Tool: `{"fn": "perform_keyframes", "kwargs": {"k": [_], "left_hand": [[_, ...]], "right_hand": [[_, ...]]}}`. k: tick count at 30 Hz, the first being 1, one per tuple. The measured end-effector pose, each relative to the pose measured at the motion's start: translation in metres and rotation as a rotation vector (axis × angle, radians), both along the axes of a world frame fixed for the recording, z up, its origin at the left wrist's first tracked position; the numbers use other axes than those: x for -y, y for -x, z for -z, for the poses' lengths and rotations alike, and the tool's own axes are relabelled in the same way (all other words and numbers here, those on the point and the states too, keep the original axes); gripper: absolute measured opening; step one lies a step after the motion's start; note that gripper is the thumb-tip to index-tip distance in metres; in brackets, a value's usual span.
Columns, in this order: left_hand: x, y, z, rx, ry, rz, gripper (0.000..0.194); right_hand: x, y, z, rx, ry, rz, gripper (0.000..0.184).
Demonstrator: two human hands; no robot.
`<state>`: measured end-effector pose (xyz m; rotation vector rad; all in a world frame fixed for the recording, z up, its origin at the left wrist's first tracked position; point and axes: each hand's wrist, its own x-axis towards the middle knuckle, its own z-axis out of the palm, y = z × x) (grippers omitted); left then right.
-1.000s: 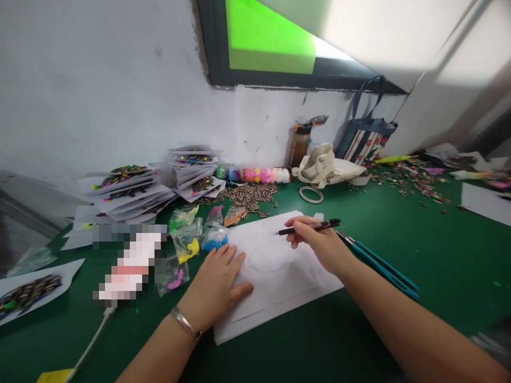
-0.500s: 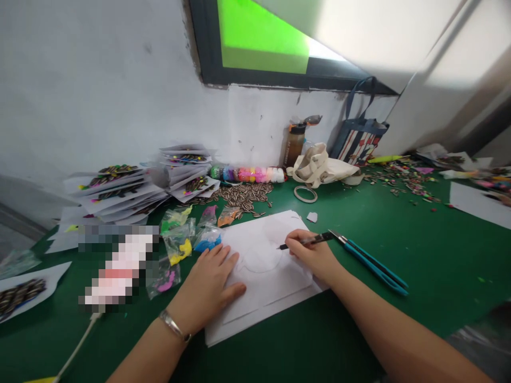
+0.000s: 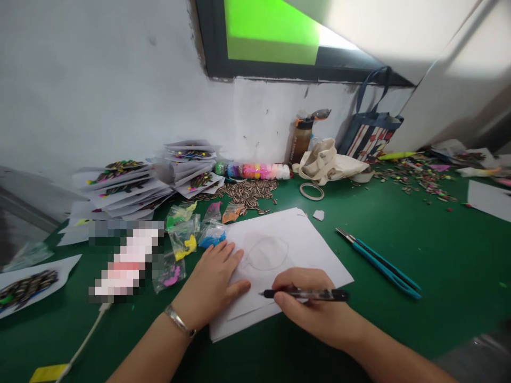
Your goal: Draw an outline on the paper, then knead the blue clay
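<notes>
A stack of white paper (image 3: 319, 255) lies on the green table, with a thin pencil-like outline of a rounded shape with pointed ends drawn on the top sheet. My left hand (image 3: 217, 284) rests flat on the paper's left side, fingers spread. Gripped in my right hand (image 3: 319, 308) is a black pen (image 3: 315, 294), its tip pointing left just below the drawn outline; whether it touches the paper I cannot tell. Teal tweezers (image 3: 387, 268) lie to the right of the paper, beside a craft knife tip (image 3: 344, 234).
Small bags of coloured clay (image 3: 186, 247) lie left of the paper. Behind are a pile of sunflower seeds (image 3: 251, 194), a tape ring (image 3: 312, 191), a cloth bag (image 3: 331, 162), a bottle (image 3: 301, 141) and stacked seed-decorated papers (image 3: 131, 197). A blurred-out white object (image 3: 128, 266) with a cable lies left.
My right hand has moved down and toward me with the pen, away from the outline's right side. My left hand stays flat on the paper. The view has shifted slightly.
</notes>
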<state>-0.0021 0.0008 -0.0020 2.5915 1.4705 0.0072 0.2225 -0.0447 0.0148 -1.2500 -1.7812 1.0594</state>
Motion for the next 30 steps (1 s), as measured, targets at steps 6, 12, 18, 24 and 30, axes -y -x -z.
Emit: {"fn": "perform_keyframes", "kwargs": {"k": [6, 12, 18, 24, 30], "left_hand": [[0.000, -0.001, -0.003, 0.005, 0.006, -0.009, 0.065], [0.000, -0.001, -0.004, -0.013, 0.014, 0.005, 0.065], [-0.002, 0.000, 0.000, 0.019, 0.004, 0.004, 0.066], [-0.004, 0.001, 0.002, 0.047, 0.006, -0.009, 0.064], [-0.004, 0.002, 0.002, 0.045, 0.007, -0.043, 0.064]], "right_hand": [[-0.018, -0.011, 0.013, -0.146, 0.115, 0.236, 0.014], [-0.035, -0.012, 0.029, -0.193, 0.176, 0.295, 0.014], [-0.034, -0.006, 0.029, -0.158, 0.153, 0.277, 0.013], [-0.040, -0.013, 0.029, -0.209, 0.107, 0.348, 0.017], [-0.043, -0.015, 0.035, -0.278, 0.124, 0.370, 0.015]]}}
